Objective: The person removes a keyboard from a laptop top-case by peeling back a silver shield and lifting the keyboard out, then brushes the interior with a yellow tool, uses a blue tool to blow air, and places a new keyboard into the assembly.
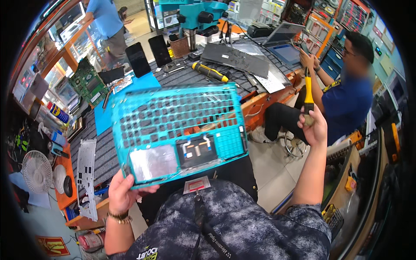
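Note:
My left hand [123, 193] grips the lower left corner of a teal laptop top case [229, 147], lifted over my lap. It shows a grid of key openings, a silvery rectangular panel at lower left and a dark recess with small flex cables. My right hand [313, 123], out to the right of the case, is closed round the lower end of a brush [308, 89] with a yellow and black handle. The brush stands upright, its tan bristles down among my fingers.
The bench holds a yellow-black screwdriver [210, 71], green circuit board [89, 82], blue mat [104, 121], two phones, dark panel [234, 58], teal microscope [193, 17] and laptop [284, 41]. A fan [37, 171] stands left. A seated person [351, 99] holds a phone at right; another stands beyond the bench.

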{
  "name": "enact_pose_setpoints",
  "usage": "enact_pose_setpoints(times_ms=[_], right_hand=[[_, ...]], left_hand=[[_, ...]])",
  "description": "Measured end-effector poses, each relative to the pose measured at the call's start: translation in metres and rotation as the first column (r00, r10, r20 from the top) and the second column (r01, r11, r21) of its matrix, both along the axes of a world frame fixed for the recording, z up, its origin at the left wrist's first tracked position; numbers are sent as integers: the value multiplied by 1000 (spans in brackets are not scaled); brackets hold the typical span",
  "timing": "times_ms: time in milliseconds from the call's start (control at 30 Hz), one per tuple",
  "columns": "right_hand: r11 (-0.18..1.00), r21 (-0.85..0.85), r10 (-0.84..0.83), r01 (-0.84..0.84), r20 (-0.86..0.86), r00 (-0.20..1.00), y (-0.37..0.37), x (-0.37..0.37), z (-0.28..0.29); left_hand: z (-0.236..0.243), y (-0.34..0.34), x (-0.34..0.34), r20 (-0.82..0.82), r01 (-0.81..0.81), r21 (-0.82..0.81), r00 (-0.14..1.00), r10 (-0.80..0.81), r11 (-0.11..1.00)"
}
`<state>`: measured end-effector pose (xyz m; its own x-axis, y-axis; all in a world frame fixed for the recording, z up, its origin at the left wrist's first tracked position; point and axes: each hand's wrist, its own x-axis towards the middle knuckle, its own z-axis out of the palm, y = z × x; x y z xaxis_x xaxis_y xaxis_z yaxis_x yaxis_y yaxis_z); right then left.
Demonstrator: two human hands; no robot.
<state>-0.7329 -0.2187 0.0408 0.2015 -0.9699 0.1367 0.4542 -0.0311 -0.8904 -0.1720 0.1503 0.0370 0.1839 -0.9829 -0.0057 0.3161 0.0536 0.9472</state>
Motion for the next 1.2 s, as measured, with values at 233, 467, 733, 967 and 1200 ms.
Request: enact_pose_setpoints(times_ms=[233, 467, 733, 967, 1200], right_hand=[[832, 146, -548, 535, 70, 833, 85, -49, -36], [736, -87, -673, 671, -203, 712, 153, -89, -95], [613, -348, -787, 709, -339, 515, 184, -89, -103], [741, -583, -651, 334, -499, 572, 210, -52, -98], [717, -478, -693, 507, -418, 587, 222, -51, -110]], left_hand=[[31, -134, -80, 38, 442, 136, 892, -450, 887], [-36, -225, -210, 100, 722, 280, 634, -767, 633], [-82, -244, -296, 165, 845, 324, 392, -905, 425], [-101, -257, -339, 170, 859, 403, 270, -948, 317], [-105, -255, -352, 151, 880, 418, 176, -973, 224]])
